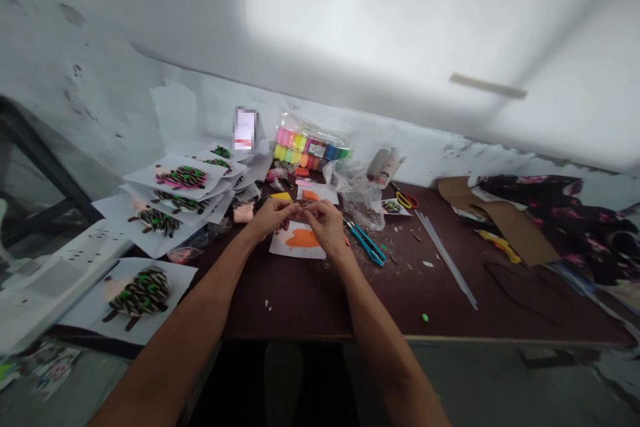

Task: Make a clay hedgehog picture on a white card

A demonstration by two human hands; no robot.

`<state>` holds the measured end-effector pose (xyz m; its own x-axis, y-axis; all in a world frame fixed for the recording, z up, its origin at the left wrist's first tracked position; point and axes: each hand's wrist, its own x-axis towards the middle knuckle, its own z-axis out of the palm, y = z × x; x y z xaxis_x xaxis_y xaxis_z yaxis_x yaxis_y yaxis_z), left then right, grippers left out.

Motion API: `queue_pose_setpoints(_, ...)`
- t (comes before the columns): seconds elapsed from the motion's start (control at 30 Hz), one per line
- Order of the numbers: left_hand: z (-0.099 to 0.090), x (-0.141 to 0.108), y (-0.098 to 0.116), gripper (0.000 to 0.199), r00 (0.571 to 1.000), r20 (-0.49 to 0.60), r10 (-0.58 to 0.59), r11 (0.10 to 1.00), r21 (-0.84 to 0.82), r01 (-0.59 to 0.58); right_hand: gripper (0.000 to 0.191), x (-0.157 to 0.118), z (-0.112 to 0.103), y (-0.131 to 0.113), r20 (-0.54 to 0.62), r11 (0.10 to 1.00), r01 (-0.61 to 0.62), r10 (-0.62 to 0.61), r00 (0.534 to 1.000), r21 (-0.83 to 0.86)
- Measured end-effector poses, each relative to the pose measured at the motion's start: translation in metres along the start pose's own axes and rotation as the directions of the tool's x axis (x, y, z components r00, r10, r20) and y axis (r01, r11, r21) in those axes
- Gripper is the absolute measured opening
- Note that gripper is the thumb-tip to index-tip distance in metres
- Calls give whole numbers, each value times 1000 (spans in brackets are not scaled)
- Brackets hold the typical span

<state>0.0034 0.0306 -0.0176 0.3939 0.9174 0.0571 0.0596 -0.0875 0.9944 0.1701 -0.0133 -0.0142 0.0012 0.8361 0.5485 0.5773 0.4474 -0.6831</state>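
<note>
Flanking the left hand (271,217) and right hand (327,227), grip unclear, are a peach lump (243,212) and teal-handled tool (369,246).

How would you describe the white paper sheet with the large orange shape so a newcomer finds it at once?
On the dark brown tabletop, find the left hand and right hand close together. Below them in the view, partly covered by the right hand, lies the white paper sheet. Its broad orange shape dwarfs the orange patch on the white paper behind the hands.
</note>
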Motion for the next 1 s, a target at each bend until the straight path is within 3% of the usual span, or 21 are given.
queue_pose_setpoints(0.1, -5, 5, -6, 27, 989, -104, 103, 990, 102, -92, 10, 1, -2, 4, -22, 1000, -21, 21, 1000, -3)
queue_pose_setpoints(0.17, -7, 8, -12, 18, 961, -204, 186, 962, 235, -136, 11, 2, -2, 6, -6, 999, -32, 32, 999, -20)
queue_pose_setpoints(0.23, -7, 10, -17, 21, 931, -261, 257, 909, 392, -141, 11, 2, -1, 7, 21, 999, -45, 45, 999, -30)
queue_pose_setpoints(0.37, -5, 10, -24, 36, 929, -198, 313, 791, 596, -139, 11, 0, 1, 9, 37, 999, -45, 46, 998, -22)
queue_pose_setpoints(0.57, -6, 12, -32, 44, 960, -96, 265, 705, 699, -125, 10, -2, -2, 15, 32, 998, -70, 70, 997, -7)
queue_pose_setpoints(1.0, -14, 12, -30, 35, 965, -92, 245, 744, 656, -127, 9, -30, -21, 15, 178, 990, -68, 90, 980, -123)
